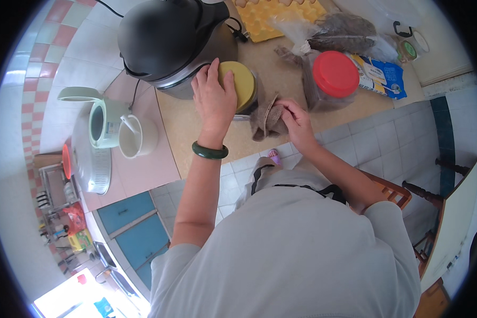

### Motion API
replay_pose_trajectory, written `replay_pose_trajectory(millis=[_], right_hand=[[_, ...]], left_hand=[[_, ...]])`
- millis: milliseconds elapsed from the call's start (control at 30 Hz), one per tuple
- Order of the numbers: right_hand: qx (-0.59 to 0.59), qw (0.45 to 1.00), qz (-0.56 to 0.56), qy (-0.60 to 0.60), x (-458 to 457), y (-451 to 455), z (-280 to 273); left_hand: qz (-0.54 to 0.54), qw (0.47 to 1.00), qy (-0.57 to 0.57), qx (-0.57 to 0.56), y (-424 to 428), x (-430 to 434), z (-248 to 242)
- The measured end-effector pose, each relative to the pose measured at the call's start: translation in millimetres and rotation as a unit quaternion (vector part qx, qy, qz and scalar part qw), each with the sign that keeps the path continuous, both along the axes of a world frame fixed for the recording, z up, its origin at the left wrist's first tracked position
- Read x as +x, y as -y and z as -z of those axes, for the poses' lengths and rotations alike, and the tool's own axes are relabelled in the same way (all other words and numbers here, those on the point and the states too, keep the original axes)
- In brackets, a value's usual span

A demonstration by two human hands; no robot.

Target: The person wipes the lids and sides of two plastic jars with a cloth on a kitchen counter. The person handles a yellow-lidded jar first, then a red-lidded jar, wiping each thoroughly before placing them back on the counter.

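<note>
My left hand, with a dark green bangle on its wrist, rests on a jar with a yellow lid. Its thumb lies on top of the lid, and the fingers are along the left rim. Most of the jar's body is hidden beneath the lid and hand. A crumpled brown cloth is pinched in my right hand, close against the jar's near right side. Left of the jar, very near my left fingers, stands a large electric cooker with a black lid and grey body.
Right of the cloth stands a clear jar with a red lid. Behind it are a knotted plastic bag, a blue packet and a yellow egg tray. A green kettle and white mug occupy the pink tiled counter.
</note>
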State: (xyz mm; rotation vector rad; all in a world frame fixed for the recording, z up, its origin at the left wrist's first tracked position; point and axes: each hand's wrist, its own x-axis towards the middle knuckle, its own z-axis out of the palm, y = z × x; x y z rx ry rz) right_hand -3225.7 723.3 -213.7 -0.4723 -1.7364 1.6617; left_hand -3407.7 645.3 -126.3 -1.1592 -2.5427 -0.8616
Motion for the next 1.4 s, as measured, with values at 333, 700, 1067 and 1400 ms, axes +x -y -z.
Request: replay_pose_trajectory(millis=[333,700,1067,1400], right_hand=[[0.215,0.968,0.124,-0.027,-66,15,2],[0.042,0.982,0.137,0.121,-60,8,78],[-0.043,0.996,-0.032,-0.065,-52,19,4],[0.095,0.988,0.035,0.115,-84,2,47]], left_hand=[[-0.023,0.999,0.012,-0.022,1,5,-1],[0.019,0.999,0.046,0.012,7,-6,3],[0.271,0.962,-0.014,-0.034,0,-30,-25],[0.0,0.998,-0.035,-0.058,-1,5,-10]])
